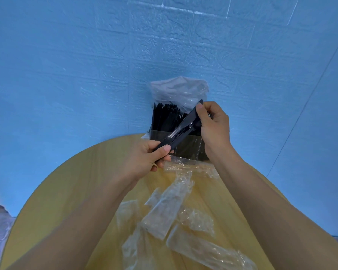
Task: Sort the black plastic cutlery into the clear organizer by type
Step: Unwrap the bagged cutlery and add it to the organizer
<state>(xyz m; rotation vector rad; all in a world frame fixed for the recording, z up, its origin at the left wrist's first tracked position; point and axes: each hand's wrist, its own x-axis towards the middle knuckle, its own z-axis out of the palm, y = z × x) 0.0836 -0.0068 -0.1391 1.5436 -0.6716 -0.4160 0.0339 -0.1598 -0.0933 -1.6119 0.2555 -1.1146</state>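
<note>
Both hands are gripping a wrapped cutlery pack (180, 128) at the organizer's (183, 145) 6 o'clock: left hand (150, 158) pinching the lower end, right hand (213, 123) the upper. Unwrapping appears underway; next comes freeing the pieces.

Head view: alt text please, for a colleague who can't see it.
Both hands, left hand and right hand, hold a wrapped black cutlery pack above a clear organizer holding black cutlery. Empty wrappers litter the round wooden table.
</note>
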